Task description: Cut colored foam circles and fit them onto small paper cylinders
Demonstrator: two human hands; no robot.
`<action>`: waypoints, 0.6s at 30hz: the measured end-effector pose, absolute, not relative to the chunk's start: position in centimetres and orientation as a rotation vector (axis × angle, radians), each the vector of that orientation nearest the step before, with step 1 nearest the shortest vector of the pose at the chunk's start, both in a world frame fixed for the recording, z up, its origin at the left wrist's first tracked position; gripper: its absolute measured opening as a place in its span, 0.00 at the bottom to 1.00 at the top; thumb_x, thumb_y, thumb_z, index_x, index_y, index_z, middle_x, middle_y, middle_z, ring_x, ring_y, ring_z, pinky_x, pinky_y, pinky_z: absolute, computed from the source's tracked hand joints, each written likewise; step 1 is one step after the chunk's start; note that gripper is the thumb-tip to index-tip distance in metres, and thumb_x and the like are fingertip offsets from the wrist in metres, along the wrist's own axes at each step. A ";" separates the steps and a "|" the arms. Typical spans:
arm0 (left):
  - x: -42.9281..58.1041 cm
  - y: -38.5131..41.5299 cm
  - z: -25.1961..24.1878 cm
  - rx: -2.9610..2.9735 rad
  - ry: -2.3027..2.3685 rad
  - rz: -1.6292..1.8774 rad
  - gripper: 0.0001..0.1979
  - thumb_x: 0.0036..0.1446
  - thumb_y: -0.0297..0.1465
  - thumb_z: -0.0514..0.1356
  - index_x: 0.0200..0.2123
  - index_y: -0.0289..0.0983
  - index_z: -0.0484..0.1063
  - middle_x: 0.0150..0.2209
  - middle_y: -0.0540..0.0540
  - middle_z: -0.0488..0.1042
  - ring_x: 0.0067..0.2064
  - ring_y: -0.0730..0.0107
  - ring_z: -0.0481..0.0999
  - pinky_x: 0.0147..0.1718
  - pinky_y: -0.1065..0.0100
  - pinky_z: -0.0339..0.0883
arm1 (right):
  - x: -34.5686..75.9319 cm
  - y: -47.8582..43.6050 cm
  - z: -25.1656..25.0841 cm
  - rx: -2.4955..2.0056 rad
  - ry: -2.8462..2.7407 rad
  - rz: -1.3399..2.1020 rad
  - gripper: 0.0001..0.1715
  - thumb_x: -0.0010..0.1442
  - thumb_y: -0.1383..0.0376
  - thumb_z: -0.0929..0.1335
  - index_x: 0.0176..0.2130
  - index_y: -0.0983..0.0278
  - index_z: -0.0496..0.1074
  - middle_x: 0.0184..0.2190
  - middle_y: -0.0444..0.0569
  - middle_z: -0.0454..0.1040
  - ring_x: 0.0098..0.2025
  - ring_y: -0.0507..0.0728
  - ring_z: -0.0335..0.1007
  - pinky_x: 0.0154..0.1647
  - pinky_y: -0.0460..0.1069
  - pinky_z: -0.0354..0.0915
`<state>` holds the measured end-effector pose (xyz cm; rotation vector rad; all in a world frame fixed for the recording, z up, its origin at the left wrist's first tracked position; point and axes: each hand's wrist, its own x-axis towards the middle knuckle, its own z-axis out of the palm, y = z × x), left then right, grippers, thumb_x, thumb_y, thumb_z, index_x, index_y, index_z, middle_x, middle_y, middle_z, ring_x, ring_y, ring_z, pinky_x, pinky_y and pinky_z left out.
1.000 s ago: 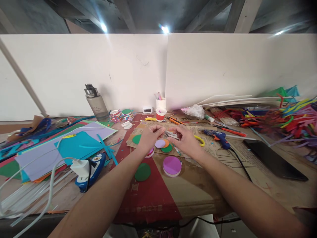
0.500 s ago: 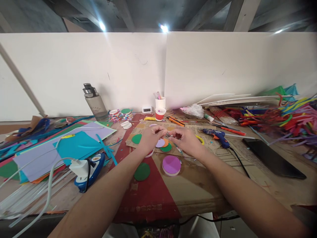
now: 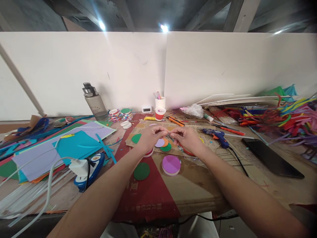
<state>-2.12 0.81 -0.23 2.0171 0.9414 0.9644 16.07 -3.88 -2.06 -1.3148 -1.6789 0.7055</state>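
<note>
My left hand (image 3: 151, 138) and my right hand (image 3: 186, 138) are close together above the cardboard sheet, thumbs and fingers pinched. Whatever small thing lies between the fingertips is too small to make out. Below them are a lilac disc (image 3: 159, 142), an orange disc (image 3: 164, 142) and a green disc (image 3: 165, 147). Another green disc (image 3: 136, 138) is left of my left hand. Nearer the front edge, a dark green disc (image 3: 141, 171) and a purple-topped round piece (image 3: 171, 164) lie apart. Something red shows under my right hand.
A glue gun (image 3: 218, 137) and a black phone (image 3: 271, 157) lie to the right. On the left are coloured paper sheets (image 3: 71, 147), a power strip (image 3: 92, 172) and a bottle (image 3: 95, 104). A red-and-white cup (image 3: 160, 113) stands behind my hands.
My fingertips have shifted slightly, and my right hand's fingers have changed their bend. A red piece now shows beneath my right hand. The discs on the table have not moved.
</note>
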 end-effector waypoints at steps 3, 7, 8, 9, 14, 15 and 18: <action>-2.2 0.9 -0.3 2.069 0.912 0.962 0.08 0.54 0.34 0.60 0.31 0.37 0.79 0.31 0.49 0.78 0.33 0.70 0.73 0.34 0.70 0.64 | 16.0 -3.8 -2.1 -1.386 -1.609 0.672 0.08 0.60 0.63 0.65 0.34 0.61 0.74 0.18 0.41 0.72 0.20 0.53 0.70 0.25 0.48 0.65; -2.1 0.9 -0.3 2.035 0.886 0.914 0.10 0.55 0.35 0.60 0.34 0.37 0.79 0.32 0.48 0.79 0.33 0.70 0.74 0.34 0.70 0.66 | 16.7 -3.1 -2.4 -1.390 -1.519 0.575 0.06 0.60 0.63 0.64 0.36 0.61 0.70 0.24 0.43 0.74 0.20 0.51 0.67 0.25 0.48 0.65; -2.1 0.8 -0.3 2.012 0.888 0.905 0.10 0.54 0.35 0.60 0.34 0.37 0.79 0.32 0.48 0.79 0.33 0.70 0.74 0.34 0.70 0.66 | 16.9 -2.9 -2.5 -1.381 -1.497 0.560 0.06 0.60 0.63 0.64 0.37 0.61 0.70 0.27 0.44 0.74 0.21 0.51 0.68 0.26 0.48 0.66; -2.1 0.8 -0.3 1.982 0.897 0.899 0.10 0.54 0.35 0.61 0.33 0.37 0.79 0.31 0.48 0.79 0.33 0.70 0.74 0.34 0.70 0.66 | 17.1 -2.7 -2.6 -1.374 -1.482 0.543 0.07 0.59 0.63 0.65 0.39 0.62 0.70 0.30 0.44 0.74 0.23 0.52 0.68 0.28 0.49 0.66; -2.1 1.1 -0.2 1.765 0.984 0.996 0.10 0.52 0.36 0.62 0.32 0.36 0.79 0.26 0.48 0.76 0.30 0.71 0.72 0.32 0.70 0.65 | 18.3 -1.7 -2.9 -1.453 -1.553 0.345 0.20 0.55 0.62 0.69 0.48 0.64 0.72 0.38 0.49 0.74 0.33 0.54 0.69 0.39 0.51 0.68; -2.1 1.2 -0.3 1.721 0.983 1.027 0.11 0.52 0.37 0.62 0.33 0.35 0.79 0.26 0.48 0.75 0.29 0.71 0.71 0.31 0.70 0.65 | 18.6 -1.5 -2.9 -1.482 -1.563 0.307 0.20 0.55 0.62 0.69 0.48 0.65 0.73 0.40 0.51 0.74 0.35 0.55 0.70 0.41 0.52 0.68; -2.3 1.7 -0.6 1.624 0.959 1.092 0.13 0.50 0.38 0.64 0.34 0.35 0.79 0.25 0.49 0.74 0.28 0.72 0.70 0.31 0.69 0.65 | 20.1 -0.8 -2.8 -1.520 -1.578 0.222 0.19 0.61 0.61 0.64 0.47 0.67 0.76 0.44 0.56 0.76 0.45 0.59 0.71 0.50 0.54 0.66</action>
